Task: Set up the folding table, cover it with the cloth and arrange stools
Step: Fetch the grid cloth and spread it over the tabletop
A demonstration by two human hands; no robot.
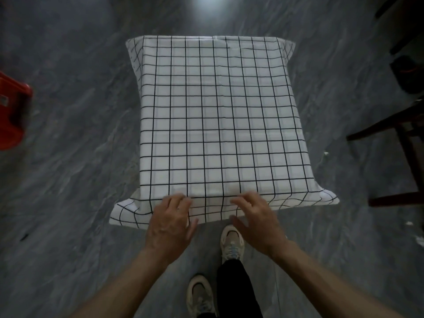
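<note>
White black-grid cloth point(218, 115) covered the tabletop
Our left hand point(171, 222) and right hand point(254, 221) spread slack-fingered, gripping nothing, over its six o'clock hem; soft and light, we judged, best tugged by corners.

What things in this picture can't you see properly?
All in the head view:
- The table: fully hidden under the cloth, legs too.
- The red stool: cut off by the left edge.
- The dark chair: cut off by the right edge, and dim.
- The left hand and right hand: fingertips blurred, so touching the cloth or just above it is unclear.
</note>
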